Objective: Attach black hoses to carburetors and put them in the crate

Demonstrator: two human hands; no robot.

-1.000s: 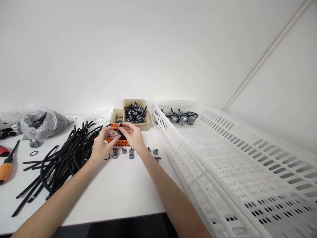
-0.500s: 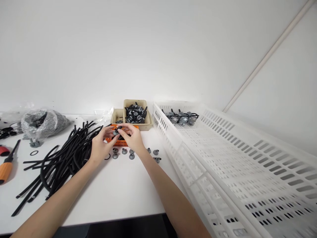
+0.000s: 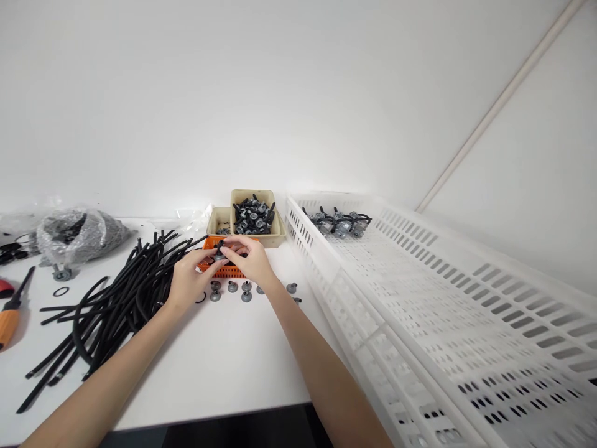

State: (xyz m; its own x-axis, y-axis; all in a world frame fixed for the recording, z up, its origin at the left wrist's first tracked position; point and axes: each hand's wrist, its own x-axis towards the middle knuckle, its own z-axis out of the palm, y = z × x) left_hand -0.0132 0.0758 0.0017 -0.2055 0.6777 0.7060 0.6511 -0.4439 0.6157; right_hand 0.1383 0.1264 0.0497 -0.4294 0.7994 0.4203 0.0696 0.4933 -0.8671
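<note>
Fitting (image 3: 219,256), seemingly mid-assembly.
Toward the counter's (image 3: 224,361) left edge, black tubes (image 3: 105,314); our left hand (image 3: 189,274) and right hand (image 3: 253,260) pinch it by the orange basket (image 3: 227,272); bare fittings (image 3: 246,297), we judge, remain; near the back edge, a bin (image 3: 240,195) of seemingly finished pieces (image 3: 255,218).

Near tabletop (image 3: 224,367) passable; tubes (image 3: 125,295) left, crate (image 3: 387,311) right

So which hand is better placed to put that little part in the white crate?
Probably the right hand: it's nearer the white crate. The left hand is beside the black tubes, farther away. Both hold the little part.
</note>
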